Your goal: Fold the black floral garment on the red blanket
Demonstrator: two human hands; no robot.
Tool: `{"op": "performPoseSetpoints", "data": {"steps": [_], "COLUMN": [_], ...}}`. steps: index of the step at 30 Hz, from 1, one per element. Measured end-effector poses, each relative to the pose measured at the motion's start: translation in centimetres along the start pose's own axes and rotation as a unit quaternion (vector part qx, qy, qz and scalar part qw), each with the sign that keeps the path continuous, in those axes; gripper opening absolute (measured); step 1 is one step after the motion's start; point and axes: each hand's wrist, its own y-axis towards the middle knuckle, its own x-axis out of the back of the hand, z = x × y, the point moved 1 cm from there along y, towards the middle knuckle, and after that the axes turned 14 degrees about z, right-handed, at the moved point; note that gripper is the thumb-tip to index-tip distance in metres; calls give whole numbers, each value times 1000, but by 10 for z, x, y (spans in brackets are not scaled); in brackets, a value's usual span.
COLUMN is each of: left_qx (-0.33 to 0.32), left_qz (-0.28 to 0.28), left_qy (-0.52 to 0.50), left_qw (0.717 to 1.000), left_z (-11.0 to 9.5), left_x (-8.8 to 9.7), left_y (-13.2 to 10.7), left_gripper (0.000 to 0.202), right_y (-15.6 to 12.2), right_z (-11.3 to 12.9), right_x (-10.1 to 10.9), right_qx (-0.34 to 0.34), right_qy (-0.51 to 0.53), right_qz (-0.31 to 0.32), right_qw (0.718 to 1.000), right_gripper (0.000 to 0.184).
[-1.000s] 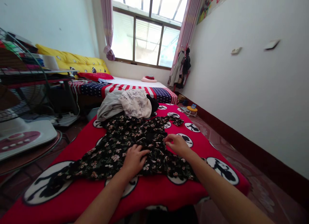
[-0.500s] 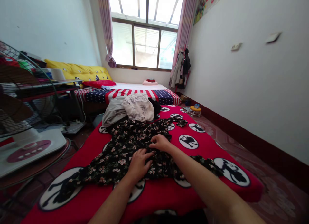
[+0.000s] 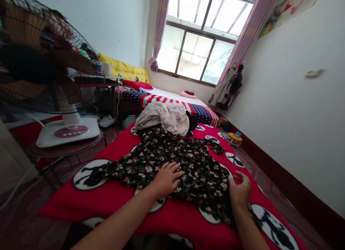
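A black garment with pink flowers (image 3: 156,156), a dress or blouse, lies spread over a red blanket (image 3: 175,221) patterned with dark figures in white circles. My left hand (image 3: 168,178) rests flat on the middle of the cloth, its fingers apart. At the garment's right edge is my right hand (image 3: 239,190), fingers loosely curved and apart with nothing visible between them; whether it touches the cloth I cannot tell. One sleeve reaches the upper right, and a narrow end trails to the lower left.
Behind the garment sits a heap of clothes (image 3: 175,119), pale and grey with a black piece. A bed (image 3: 167,95) stands beyond. At left, a fan (image 3: 67,129) stands on a round stool. A small yellow stool (image 3: 235,137) is on the floor by the right wall.
My right hand has let go of the cloth near the middle and moved to the garment's right edge. The right part now lies spread flatter. My left hand stays on the cloth; the view has tilted.
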Motion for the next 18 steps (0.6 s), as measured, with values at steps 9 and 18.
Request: {"op": "performPoseSetpoints", "data": {"steps": [9, 18], "left_qx": [-2, 146], "left_qz": [60, 54], "left_qy": [6, 59], "left_qw": [998, 986], "left_z": [18, 112], "left_x": [8, 73], "left_y": [-13, -84], "left_gripper": [53, 57], "right_y": [-11, -11], "right_z": [39, 21], "right_x": [-83, -90], "right_qx": [230, 228], "right_qy": [-54, -35], "right_qz": [326, 300], "right_qw": [915, 925], "right_gripper": [36, 35]}}
